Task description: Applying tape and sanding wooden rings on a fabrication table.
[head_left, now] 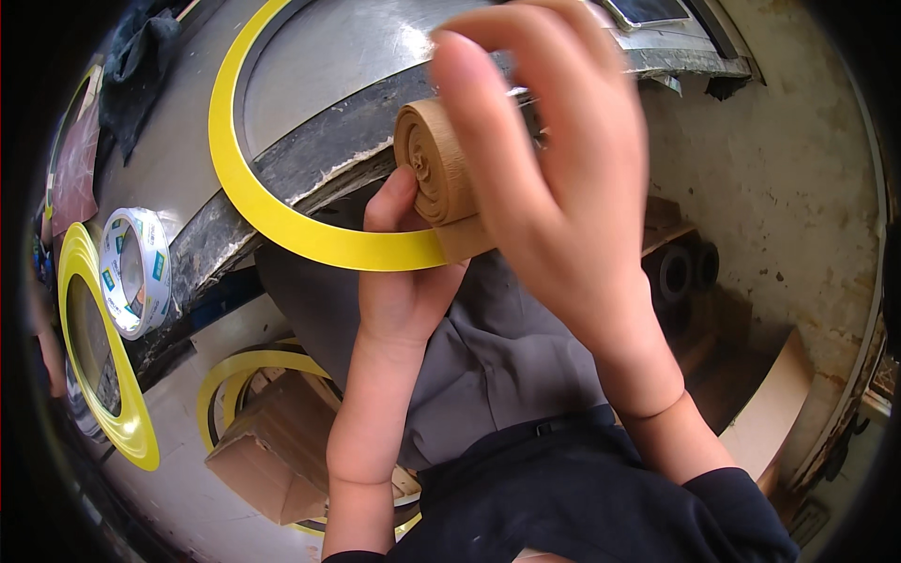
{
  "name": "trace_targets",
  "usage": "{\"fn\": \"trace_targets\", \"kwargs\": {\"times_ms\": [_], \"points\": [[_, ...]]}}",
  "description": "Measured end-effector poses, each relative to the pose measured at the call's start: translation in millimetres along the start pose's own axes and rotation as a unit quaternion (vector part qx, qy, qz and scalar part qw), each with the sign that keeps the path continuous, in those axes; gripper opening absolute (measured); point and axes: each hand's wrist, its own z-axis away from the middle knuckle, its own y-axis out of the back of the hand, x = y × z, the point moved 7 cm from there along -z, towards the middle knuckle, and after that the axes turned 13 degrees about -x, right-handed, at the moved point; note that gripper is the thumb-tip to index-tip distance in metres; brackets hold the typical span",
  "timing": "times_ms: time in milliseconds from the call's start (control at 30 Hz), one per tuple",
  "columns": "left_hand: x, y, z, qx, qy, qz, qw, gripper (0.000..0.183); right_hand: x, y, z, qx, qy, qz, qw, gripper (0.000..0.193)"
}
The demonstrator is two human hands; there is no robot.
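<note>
A flat yellow ring (225,141) reaches from over the metal bench down to my lap side. My left hand (404,291) grips its near edge from below, thumb up against the end of a coiled brown paper-like roll (441,164). Brown material (465,240) covers the ring beside that thumb, just under the roll; whether it joins the roll is hidden. Over the roll's right side my right hand (563,159) is raised and blurred, its thumb and fingers apart. Nothing shows between them, and its palm covers the right part of the ring.
On the bench (366,38) at left stand a white tape roll (136,272) and a stack of yellow rings (131,427). A dark cloth (136,70) lies farther back. Below are a cardboard box (272,450) and more yellow rings (218,380). A stained wall (751,206) rises at right.
</note>
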Motion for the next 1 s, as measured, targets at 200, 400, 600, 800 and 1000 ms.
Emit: {"fn": "trace_targets", "kwargs": {"times_ms": [200,400,600,800,1000], "points": [[-7.2,3.1,0.7,0.087,-0.024,0.022,0.996,0.054,5.4,13.4,91.9,-0.096,0.051,-0.024,0.994,0.03],[-19.7,-8.6,7.3,0.014,-0.016,0.042,0.999,0.051,11.3,5.7,88.7,-0.042,0.055,-0.017,0.997,0.022],[-25.1,-12.4,9.1,0.004,-0.045,0.078,0.996,0.05,10.4,4.9,90.6,-0.015,0.048,-0.033,0.998,0.021],[-41.2,-12.4,32.4,0.089,-0.105,0.092,0.986,0.043,13.2,4.4,93.7,-0.02,0.026,-0.064,0.997,0.02],[-60.8,0.4,60.8,0.11,-0.093,0.094,0.985,0.052,11.7,5.4,95.4,-0.059,0.022,-0.085,0.994,0.03]]}}
